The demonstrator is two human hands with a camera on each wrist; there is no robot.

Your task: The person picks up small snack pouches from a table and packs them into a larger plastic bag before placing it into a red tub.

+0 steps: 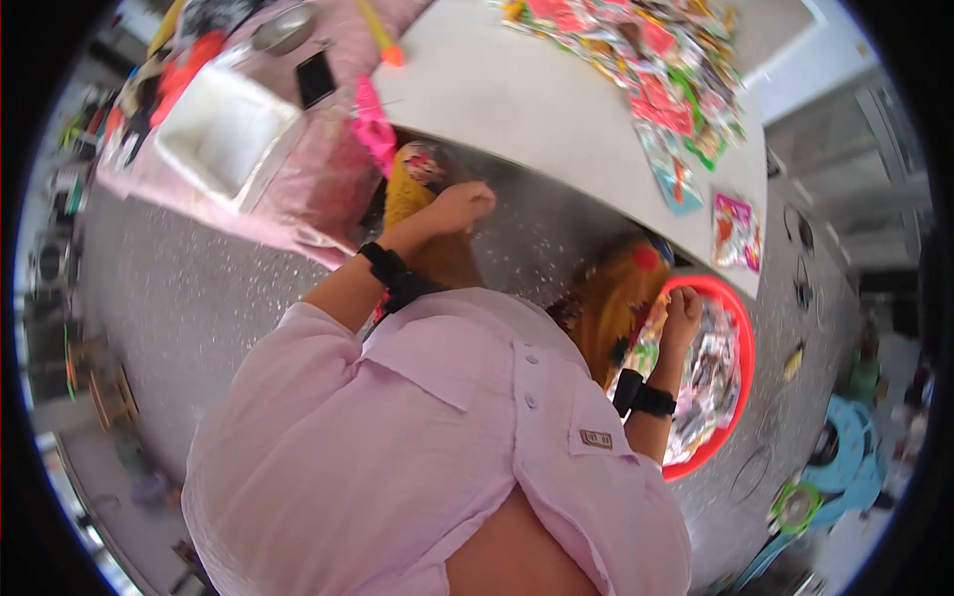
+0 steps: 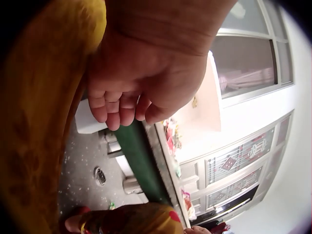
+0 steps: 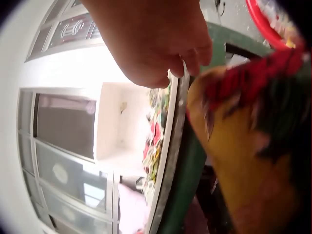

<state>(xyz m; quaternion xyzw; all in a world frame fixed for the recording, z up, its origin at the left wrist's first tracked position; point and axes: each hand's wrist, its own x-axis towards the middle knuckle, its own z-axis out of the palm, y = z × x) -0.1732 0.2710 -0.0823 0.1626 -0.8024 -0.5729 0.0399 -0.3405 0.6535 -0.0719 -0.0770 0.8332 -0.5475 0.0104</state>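
Observation:
In the head view, the left hand [image 1: 465,207] is over the left knee, below the table edge. Its fingers are loosely bent with nothing in them, as the left wrist view shows of the hand [image 2: 146,78]. The right hand [image 1: 683,310] hangs over the near-left rim of a red basin [image 1: 747,343] filled with packets [image 1: 711,372]. Its fingers curl loosely in the right wrist view of the hand [image 3: 161,44]; no object in them can be made out. Colourful packets [image 1: 661,74] lie heaped on the white table [image 1: 497,89], apart from both hands.
One pink packet [image 1: 736,233] lies near the table's right corner. At the left, a white foam box [image 1: 224,134], a phone [image 1: 315,79] and a metal bowl [image 1: 284,30] rest on a pink cloth [image 1: 328,169]. A blue chair [image 1: 850,457] stands at the lower right.

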